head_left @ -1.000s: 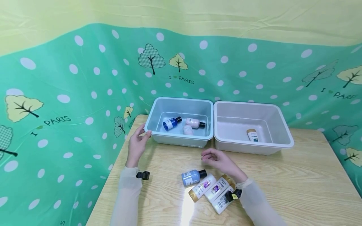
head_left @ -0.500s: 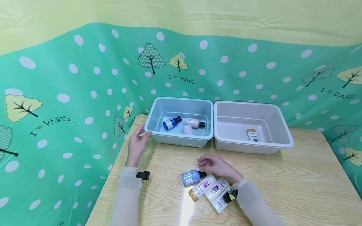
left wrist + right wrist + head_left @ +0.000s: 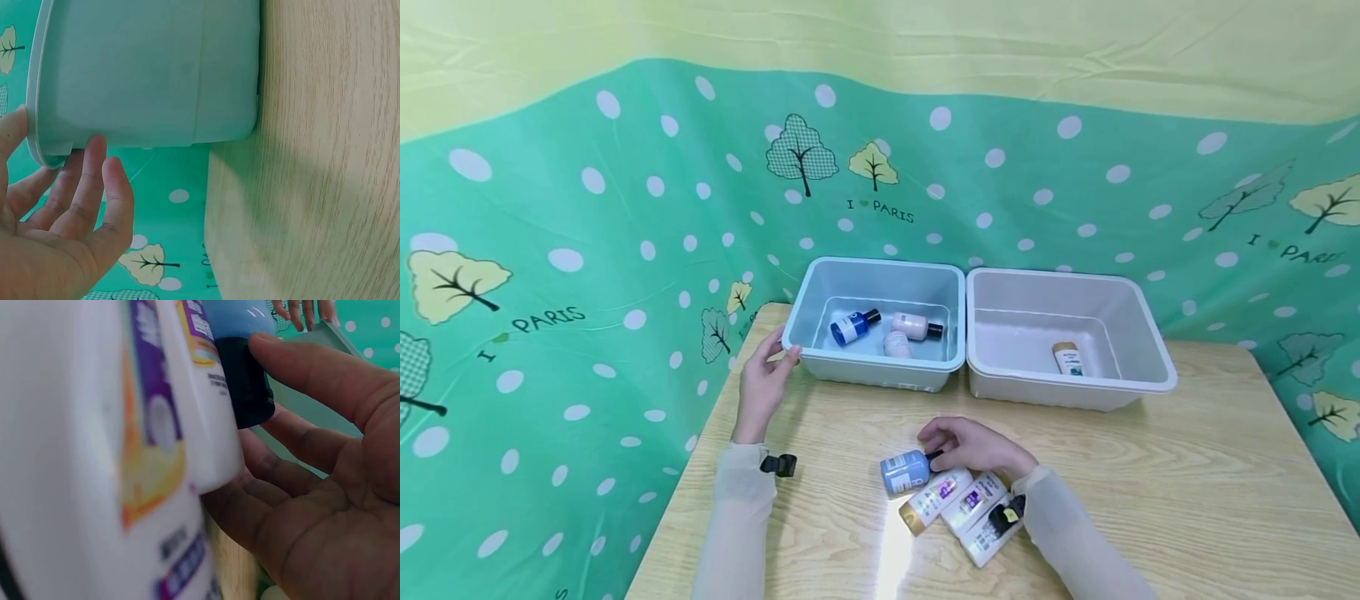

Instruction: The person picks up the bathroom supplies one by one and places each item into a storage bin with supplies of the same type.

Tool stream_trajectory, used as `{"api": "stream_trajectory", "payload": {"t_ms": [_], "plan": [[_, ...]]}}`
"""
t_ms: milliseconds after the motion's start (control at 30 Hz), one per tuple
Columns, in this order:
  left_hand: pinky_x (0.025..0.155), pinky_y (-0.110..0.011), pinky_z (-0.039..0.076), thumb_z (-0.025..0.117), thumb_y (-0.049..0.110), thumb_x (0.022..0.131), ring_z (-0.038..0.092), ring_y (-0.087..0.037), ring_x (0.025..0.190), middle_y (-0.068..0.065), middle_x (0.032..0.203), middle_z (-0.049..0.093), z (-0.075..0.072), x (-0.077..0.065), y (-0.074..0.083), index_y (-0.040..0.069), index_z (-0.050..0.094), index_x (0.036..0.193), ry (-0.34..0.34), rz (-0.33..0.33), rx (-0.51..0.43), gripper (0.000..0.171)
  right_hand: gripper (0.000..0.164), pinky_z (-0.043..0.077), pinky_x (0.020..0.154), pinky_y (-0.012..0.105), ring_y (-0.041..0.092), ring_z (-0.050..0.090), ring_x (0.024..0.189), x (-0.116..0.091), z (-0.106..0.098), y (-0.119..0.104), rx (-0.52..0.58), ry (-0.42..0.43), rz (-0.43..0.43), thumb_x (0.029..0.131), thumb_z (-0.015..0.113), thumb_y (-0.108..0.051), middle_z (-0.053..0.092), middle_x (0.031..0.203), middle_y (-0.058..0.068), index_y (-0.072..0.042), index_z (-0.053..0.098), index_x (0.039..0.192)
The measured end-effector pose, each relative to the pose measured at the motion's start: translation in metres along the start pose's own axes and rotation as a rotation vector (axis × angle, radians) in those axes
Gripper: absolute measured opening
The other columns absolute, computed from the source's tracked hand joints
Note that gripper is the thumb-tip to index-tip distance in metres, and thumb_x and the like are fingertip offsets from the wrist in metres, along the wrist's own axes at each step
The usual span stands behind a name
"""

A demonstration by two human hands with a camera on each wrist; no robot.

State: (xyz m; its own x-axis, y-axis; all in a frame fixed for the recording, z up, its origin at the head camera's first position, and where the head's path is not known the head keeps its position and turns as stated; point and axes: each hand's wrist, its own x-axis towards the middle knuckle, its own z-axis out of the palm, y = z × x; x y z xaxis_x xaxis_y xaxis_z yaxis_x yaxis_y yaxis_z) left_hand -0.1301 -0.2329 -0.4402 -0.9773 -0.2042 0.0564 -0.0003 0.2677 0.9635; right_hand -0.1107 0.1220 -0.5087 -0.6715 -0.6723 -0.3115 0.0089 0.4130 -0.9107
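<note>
At the left corner of the light-blue bin (image 3: 872, 360), my left hand (image 3: 763, 383) holds the rim, thumb on the lip and fingers against the outer side in the left wrist view. My right hand (image 3: 977, 446) is at the black cap (image 3: 247, 384) of a blue bottle (image 3: 904, 472) lying on the table. Its thumb (image 3: 300, 359) presses one side of the cap, with the fingers round the other side. Several white bottles lie beside it: one with a gold cap (image 3: 934, 500), a second white bottle (image 3: 972, 502) and a third white bottle (image 3: 987, 540), partly under the right wrist.
Inside the light-blue bin lie a dark-blue bottle (image 3: 852, 328), a pink bottle (image 3: 912, 326) and a small pale-pink container (image 3: 897, 344). A grey-white bin (image 3: 1075, 382) adjoins it on the right, with a white gold-capped bottle (image 3: 1067, 359) inside. A green printed curtain (image 3: 1037, 192) hangs behind.
My right hand has come down and slightly left from near the bins to the blue bottle, and its fingers have closed in on the cap. The left hand has stayed at the bin's rim.
</note>
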Motion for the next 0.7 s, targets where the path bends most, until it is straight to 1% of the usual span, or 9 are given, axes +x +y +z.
{"api": "stream_trajectory", "payload": {"t_ms": [100, 200, 233, 400, 500, 567, 633, 667, 700], "plan": [[0.085, -0.034, 0.057, 0.064, 0.024, 0.101, 0.063, -0.043, 0.109, -0.019, 0.131, 0.060, 0.000, 0.005, -0.011, 0.010, 0.047, 0.150, 0.008, -0.017, -0.031, 0.054, 0.038, 0.050, 0.096, 0.043, 0.024, 0.063, 0.109, 0.001, -0.001, 0.000, 0.004, -0.014, 0.001, 0.090, 0.072, -0.004, 0.067, 0.118, 0.007, -0.003, 0.061, 0.127], [0.088, -0.044, 0.056, 0.065, 0.029, 0.099, 0.063, -0.041, 0.110, -0.018, 0.133, 0.059, 0.000, 0.010, -0.024, 0.015, 0.047, 0.150, 0.005, -0.022, -0.055, 0.056, 0.037, 0.051, 0.094, 0.042, 0.024, 0.064, 0.107, 0.002, -0.001, 0.001, 0.024, -0.013, 0.003, 0.092, 0.071, -0.004, 0.067, 0.117, 0.007, -0.003, 0.061, 0.127], [0.089, -0.046, 0.056, 0.066, 0.032, 0.098, 0.064, -0.039, 0.110, -0.017, 0.133, 0.059, 0.000, 0.011, -0.027, 0.017, 0.048, 0.150, 0.006, -0.019, -0.059, 0.057, 0.036, 0.051, 0.093, 0.041, 0.024, 0.064, 0.107, 0.003, -0.001, 0.001, 0.034, -0.011, 0.007, 0.092, 0.071, -0.005, 0.068, 0.117, 0.006, -0.003, 0.061, 0.127], [0.082, -0.035, 0.059, 0.068, 0.042, 0.095, 0.066, -0.035, 0.106, -0.017, 0.132, 0.060, 0.000, 0.012, -0.032, 0.019, 0.050, 0.149, 0.013, 0.011, -0.051, 0.061, 0.038, 0.052, 0.089, 0.036, 0.022, 0.064, 0.103, 0.002, -0.001, 0.004, 0.076, -0.006, 0.006, 0.091, 0.073, -0.008, 0.068, 0.114, 0.005, -0.003, 0.062, 0.128], [0.078, -0.030, 0.059, 0.068, 0.042, 0.095, 0.066, -0.036, 0.105, -0.017, 0.130, 0.060, 0.001, 0.012, -0.032, 0.018, 0.050, 0.148, 0.018, 0.025, -0.051, 0.061, 0.038, 0.052, 0.088, 0.033, 0.021, 0.065, 0.102, 0.003, -0.002, 0.007, 0.082, 0.000, -0.007, 0.092, 0.073, -0.010, 0.068, 0.114, 0.005, -0.003, 0.062, 0.127], [0.078, -0.029, 0.059, 0.068, 0.042, 0.095, 0.065, -0.036, 0.106, -0.016, 0.130, 0.060, 0.001, 0.012, -0.032, 0.018, 0.050, 0.148, 0.019, 0.025, -0.053, 0.060, 0.037, 0.054, 0.086, 0.033, 0.022, 0.065, 0.101, 0.002, -0.002, 0.008, 0.092, 0.006, -0.016, 0.093, 0.072, -0.011, 0.068, 0.114, 0.006, -0.002, 0.062, 0.127], [0.078, -0.029, 0.059, 0.068, 0.042, 0.095, 0.065, -0.036, 0.106, -0.016, 0.130, 0.060, 0.001, 0.012, -0.032, 0.019, 0.050, 0.148, 0.017, 0.025, -0.054, 0.060, 0.036, 0.055, 0.086, 0.035, 0.024, 0.067, 0.099, 0.002, -0.004, 0.008, 0.128, 0.007, -0.023, 0.094, 0.070, -0.009, 0.068, 0.114, 0.010, 0.001, 0.060, 0.127], [0.080, -0.031, 0.059, 0.068, 0.039, 0.096, 0.065, -0.037, 0.107, -0.018, 0.131, 0.060, 0.001, 0.010, -0.028, 0.017, 0.050, 0.148, 0.013, 0.016, -0.053, 0.059, 0.037, 0.056, 0.086, 0.037, 0.026, 0.067, 0.099, 0.002, -0.005, 0.008, 0.145, 0.008, -0.026, 0.094, 0.069, -0.008, 0.068, 0.114, 0.012, 0.003, 0.059, 0.128], [0.082, -0.034, 0.059, 0.067, 0.037, 0.097, 0.065, -0.038, 0.107, -0.019, 0.132, 0.059, 0.001, 0.010, -0.026, 0.016, 0.049, 0.149, 0.009, 0.006, -0.049, 0.058, 0.037, 0.057, 0.086, 0.038, 0.027, 0.068, 0.098, 0.003, -0.006, 0.009, 0.166, 0.011, -0.026, 0.094, 0.069, -0.008, 0.068, 0.114, 0.014, 0.004, 0.058, 0.128]]}}
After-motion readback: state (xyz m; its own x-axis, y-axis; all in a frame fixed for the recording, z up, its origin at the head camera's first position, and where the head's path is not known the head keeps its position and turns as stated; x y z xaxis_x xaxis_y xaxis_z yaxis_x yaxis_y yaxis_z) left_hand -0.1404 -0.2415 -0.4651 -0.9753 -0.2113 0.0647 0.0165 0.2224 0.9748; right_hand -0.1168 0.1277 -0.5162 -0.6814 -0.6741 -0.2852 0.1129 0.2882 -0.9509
